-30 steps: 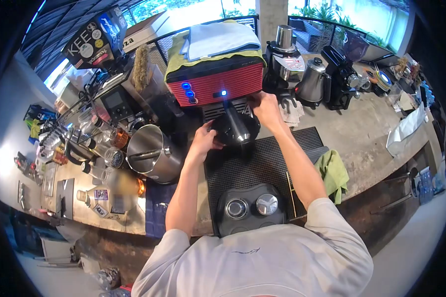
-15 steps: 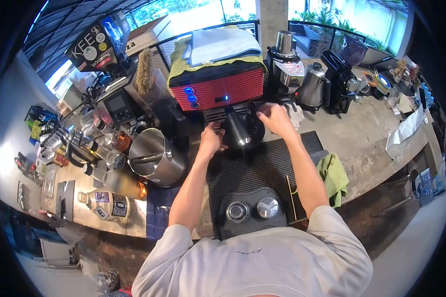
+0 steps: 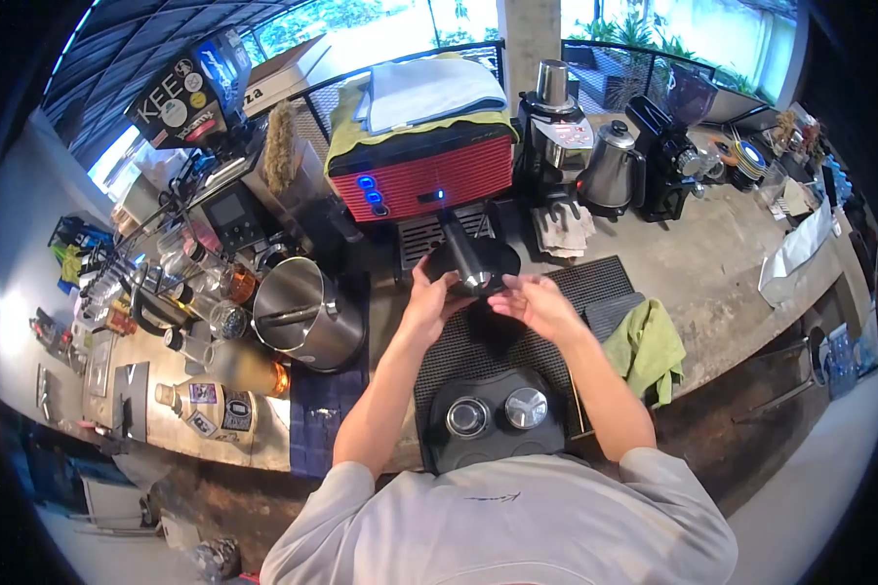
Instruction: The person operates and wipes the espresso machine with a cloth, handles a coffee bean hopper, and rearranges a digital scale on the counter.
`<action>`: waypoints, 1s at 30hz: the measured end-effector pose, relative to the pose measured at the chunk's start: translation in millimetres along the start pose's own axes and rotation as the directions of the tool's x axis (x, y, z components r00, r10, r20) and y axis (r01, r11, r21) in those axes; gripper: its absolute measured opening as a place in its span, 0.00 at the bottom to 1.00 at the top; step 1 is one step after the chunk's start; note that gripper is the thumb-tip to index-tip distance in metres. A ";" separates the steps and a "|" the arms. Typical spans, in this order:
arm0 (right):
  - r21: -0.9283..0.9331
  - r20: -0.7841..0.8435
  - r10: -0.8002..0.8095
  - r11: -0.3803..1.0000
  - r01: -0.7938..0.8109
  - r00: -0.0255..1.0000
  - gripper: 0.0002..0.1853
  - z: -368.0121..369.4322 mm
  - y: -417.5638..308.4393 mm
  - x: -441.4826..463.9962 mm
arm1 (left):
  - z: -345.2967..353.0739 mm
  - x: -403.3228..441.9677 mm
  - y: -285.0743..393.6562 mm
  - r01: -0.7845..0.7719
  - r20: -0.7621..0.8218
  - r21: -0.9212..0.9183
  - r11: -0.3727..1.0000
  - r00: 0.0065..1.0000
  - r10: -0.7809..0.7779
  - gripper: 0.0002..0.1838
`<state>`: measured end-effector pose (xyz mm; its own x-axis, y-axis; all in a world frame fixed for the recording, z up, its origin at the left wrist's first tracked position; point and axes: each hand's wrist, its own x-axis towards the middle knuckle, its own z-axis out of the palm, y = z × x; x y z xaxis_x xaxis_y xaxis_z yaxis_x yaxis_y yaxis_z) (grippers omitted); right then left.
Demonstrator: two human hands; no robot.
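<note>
A black round dish (image 3: 503, 257) sits low in front of the red espresso machine (image 3: 421, 179), partly behind the portafilter handle (image 3: 464, 255). My left hand (image 3: 427, 304) is closed around its left edge. At the near right rim, my right hand (image 3: 537, 308) has its fingers bent and pinched together; the exact contact is partly hidden. Beneath both hands lies a black rubber mat (image 3: 458, 353). A dark tamping stand (image 3: 498, 441) near my chest bears two round metal tools.
Left of my arm stands a steel bin (image 3: 295, 336) with a crossbar, beside bottles (image 3: 226, 408). A green cloth (image 3: 648, 349) lies at the mat's right edge. Behind it are a kettle (image 3: 611, 175), a blender-like appliance (image 3: 560, 136) and a grinder (image 3: 669, 161).
My right hand has come down and toward me from the machine's right side to the dish's near rim. The left hand has shifted slightly nearer me, and the dish shows more plainly.
</note>
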<state>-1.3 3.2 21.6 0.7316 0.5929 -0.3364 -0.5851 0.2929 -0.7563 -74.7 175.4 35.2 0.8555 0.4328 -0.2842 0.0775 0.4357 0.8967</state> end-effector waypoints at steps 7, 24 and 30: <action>-0.704 0.059 -0.465 0.608 0.367 0.883 0.09 11.4 -51.4 -15.3 | -12.6 30.3 -10.2 0.108 0.018 -0.204 0.973 0.994 -0.106 0.32; -0.960 0.035 -0.364 0.247 0.133 0.931 0.28 63.3 -202.2 104.7 | -36.2 98.1 -1.7 -0.068 -0.007 0.363 0.929 0.997 0.076 0.09; -0.747 0.188 -0.525 0.472 0.468 0.830 0.34 61.6 -196.6 110.0 | -35.9 105.8 -0.3 -0.071 -0.058 0.396 0.916 0.993 0.102 0.11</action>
<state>172.7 57.0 167.8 0.8487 0.4794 0.2231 0.3272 -0.1446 -0.9338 -2.6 249.4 -7.3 0.8279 0.5198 -0.2108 0.2132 0.0559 0.9754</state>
